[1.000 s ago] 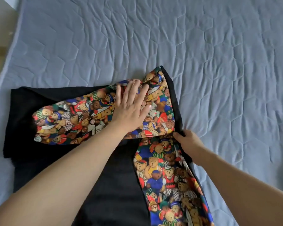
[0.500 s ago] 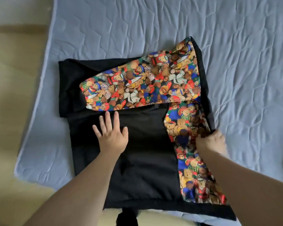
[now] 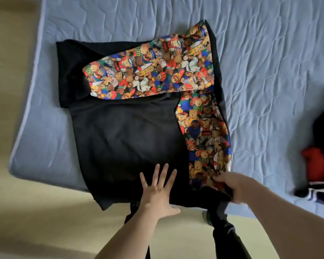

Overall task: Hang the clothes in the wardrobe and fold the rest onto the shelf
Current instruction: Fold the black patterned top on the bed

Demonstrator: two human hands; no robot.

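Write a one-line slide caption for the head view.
Left hand flat on a black garment with teddy-bear print, right hand gripping its hem, on a blue mattress.

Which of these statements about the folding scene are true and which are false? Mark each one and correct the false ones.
1. The left hand lies flat with fingers spread on the black garment. True.
2. The right hand rests empty on the floor. False: it grips the garment's near hem beside the teddy-bear print.
3. The garment lies on a blue quilted mattress. True.
4. The bear-print sleeve hangs off the mattress. False: it is folded across the garment's upper part.
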